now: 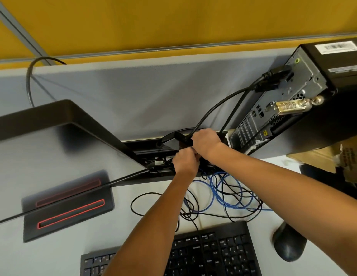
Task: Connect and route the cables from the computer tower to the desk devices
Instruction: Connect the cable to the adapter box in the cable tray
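Note:
The black computer tower stands at the right with its rear panel facing me. Two black cables run from plugs near the top of that panel down to the open cable trough at the desk's back edge. My right hand is closed around a black cable with a plug over the trough. Just below it, my left hand grips the cables at the trough's edge. What the fingers pinch is hidden.
A monitor on a black stand with a red-lined base fills the left. Loose black and blue cables lie tangled on the desk behind the keyboard. A black mouse sits at right, a cardboard box beside the tower.

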